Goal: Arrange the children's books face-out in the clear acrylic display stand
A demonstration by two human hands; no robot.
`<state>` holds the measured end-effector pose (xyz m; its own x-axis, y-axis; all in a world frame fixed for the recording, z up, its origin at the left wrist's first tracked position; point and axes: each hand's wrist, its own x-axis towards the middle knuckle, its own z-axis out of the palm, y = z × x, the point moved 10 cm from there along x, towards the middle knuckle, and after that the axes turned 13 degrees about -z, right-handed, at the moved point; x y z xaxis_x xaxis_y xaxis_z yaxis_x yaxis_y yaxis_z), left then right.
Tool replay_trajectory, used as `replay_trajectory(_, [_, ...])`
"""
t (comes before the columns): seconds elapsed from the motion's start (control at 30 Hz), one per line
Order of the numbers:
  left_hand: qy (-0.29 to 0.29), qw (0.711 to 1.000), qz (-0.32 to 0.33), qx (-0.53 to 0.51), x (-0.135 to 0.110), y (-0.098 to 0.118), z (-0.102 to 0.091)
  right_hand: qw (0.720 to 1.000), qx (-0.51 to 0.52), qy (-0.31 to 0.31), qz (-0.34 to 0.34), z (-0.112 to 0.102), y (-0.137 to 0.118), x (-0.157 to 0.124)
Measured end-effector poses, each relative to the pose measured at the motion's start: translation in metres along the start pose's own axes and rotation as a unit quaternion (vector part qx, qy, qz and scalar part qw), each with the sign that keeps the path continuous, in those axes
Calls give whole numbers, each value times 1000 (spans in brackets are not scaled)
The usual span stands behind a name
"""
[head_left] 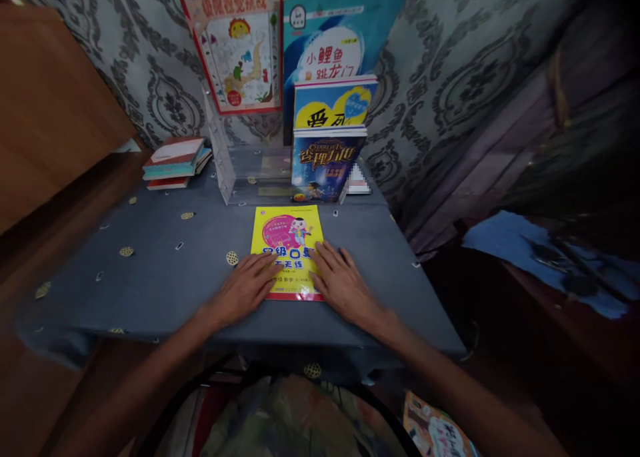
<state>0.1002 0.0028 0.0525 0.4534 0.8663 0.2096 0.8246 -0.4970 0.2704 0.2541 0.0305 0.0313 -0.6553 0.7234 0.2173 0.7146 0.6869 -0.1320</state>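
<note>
A yellow workbook (pixel 289 280) with a pink circle and a cartoon child on its cover lies flat near the table's front edge. On its left side rests my left hand (pixel 249 285), fingers stretched out across the cover. My right hand (pixel 343 280) lies on the opposite edge, its fingers also extended and flat. Neither hand grips the workbook. Just behind it stands a clear acrylic book stand (pixel 225 157). The stand's right side holds a dark blue book (pixel 327 167), a blue and yellow book (pixel 333 104) and a teal picture book (pixel 345 37), stepped upward.
A red-bordered book (pixel 240 57) stands at the stand's upper left. Several stacked books (pixel 175 157) lie at the table's back left. Grey-blue cloth covers the table (pixel 165 270). Patterned curtain (pixel 170 77) hangs behind. Below right is another book (pixel 437 427); blue cloth (pixel 505 237) lies farther right.
</note>
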Motion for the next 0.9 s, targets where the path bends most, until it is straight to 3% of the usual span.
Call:
replay_trajectory(0.13, [-5,999,-43,-4,-2,-26,-3,1000,1,-25,-6,-1,-2,-1])
replay_trajectory(0.3, [25,989,-147,5,5,-63,-3,997,12,-71,3,-5,-2,7])
replay_trajectory(0.47, [51,982,-176,-48,21,-66,1,995,26,-89,33,-6,-4,29])
replay_trajectory(0.6, [79,958,-205,-182,31,-69,-7,995,35,-81,38,-3,-8,50])
replay_trajectory(0.67, [89,917,-239,-307,35,-81,-9,996,38,-72,40,-1,-8,57])
replay_trajectory(0.7, [92,882,-261,-381,36,-88,-9,996,39,-69,43,1,-8,59])
replay_trajectory(0.83, [91,677,-377,-626,38,-114,13,997,36,-47,47,5,-4,59])
replay_trajectory(0.9, [68,600,-424,-676,41,-115,28,998,30,-21,41,4,-3,57])
